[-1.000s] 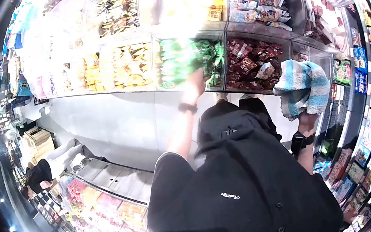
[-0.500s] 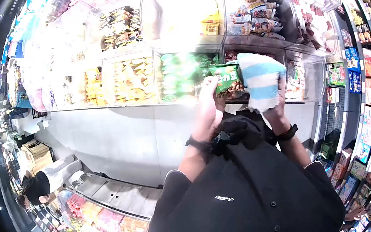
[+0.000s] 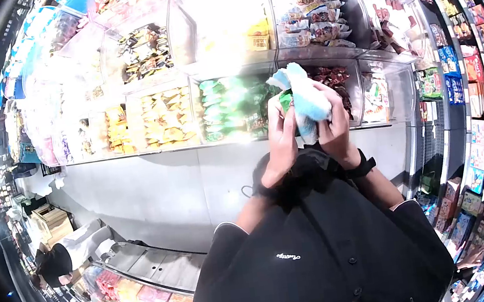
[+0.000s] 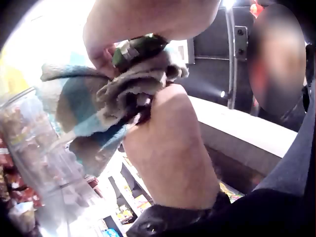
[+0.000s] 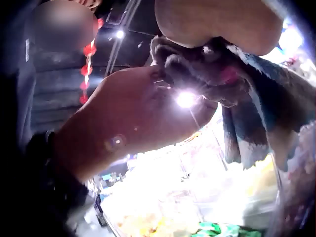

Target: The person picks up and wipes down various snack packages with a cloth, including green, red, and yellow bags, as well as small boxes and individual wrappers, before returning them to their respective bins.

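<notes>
In front of the torso, both hands meet around a striped blue, white and grey cloth (image 3: 307,102). My left hand (image 3: 282,143) pinches a small green snack packet (image 3: 286,98) against the cloth's left side. In the left wrist view the packet (image 4: 140,51) shows under the left hand's fingers, with cloth folds just below it. My right hand (image 3: 335,124) grips the bunched cloth from the right. Loose cloth (image 5: 252,118) hangs down beside the right hand (image 5: 217,22) in the right wrist view. Most of the packet is hidden by fingers and cloth.
Clear bins of wrapped snacks stand ahead: green packets (image 3: 227,107), yellow packets (image 3: 168,118) and dark red packets (image 3: 332,76). Shelves of boxed goods (image 3: 476,140) line the right side. Another person (image 3: 73,250) is at the lower left, near a second display (image 3: 141,290).
The left hand has come out of the green-packet bin with a packet. The right hand has brought the cloth inward from the right; it now bunches against the packet, covering most of it.
</notes>
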`<state>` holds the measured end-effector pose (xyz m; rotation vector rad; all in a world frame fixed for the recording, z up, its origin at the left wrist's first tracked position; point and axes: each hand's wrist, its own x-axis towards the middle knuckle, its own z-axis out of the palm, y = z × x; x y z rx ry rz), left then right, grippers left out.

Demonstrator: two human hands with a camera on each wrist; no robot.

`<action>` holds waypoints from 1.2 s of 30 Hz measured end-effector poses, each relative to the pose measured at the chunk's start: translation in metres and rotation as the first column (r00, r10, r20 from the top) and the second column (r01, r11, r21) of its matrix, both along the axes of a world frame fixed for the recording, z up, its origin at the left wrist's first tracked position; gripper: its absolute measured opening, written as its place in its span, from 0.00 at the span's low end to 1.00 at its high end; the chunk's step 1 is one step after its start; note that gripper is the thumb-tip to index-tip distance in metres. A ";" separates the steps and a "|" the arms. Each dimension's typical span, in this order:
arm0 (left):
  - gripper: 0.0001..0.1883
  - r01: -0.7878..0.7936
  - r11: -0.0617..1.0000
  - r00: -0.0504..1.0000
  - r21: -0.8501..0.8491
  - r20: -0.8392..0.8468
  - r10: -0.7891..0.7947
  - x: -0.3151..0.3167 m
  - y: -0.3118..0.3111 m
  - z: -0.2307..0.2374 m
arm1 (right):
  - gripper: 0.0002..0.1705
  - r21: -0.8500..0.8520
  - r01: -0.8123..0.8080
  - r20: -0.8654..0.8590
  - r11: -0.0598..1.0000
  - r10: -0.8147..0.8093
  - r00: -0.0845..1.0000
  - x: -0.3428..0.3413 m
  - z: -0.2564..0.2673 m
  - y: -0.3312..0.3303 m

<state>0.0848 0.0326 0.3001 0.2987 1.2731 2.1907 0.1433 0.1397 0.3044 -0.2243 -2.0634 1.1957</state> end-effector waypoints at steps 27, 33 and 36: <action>0.13 0.042 0.962 0.940 0.269 0.316 -0.130 -0.011 0.002 -0.008 | 0.15 -0.240 -0.084 -0.079 0.967 0.067 0.995 0.016 -0.002 0.016; 0.17 0.072 0.963 0.945 0.258 0.291 -0.149 -0.013 0.006 -0.021 | 0.20 0.215 -0.042 -0.016 0.976 0.047 0.999 0.027 -0.003 0.017; 0.17 0.133 0.964 0.923 0.230 0.325 -0.205 -0.013 0.006 -0.013 | 0.21 -0.029 0.001 0.006 1.000 -0.001 1.000 0.022 -0.013 0.025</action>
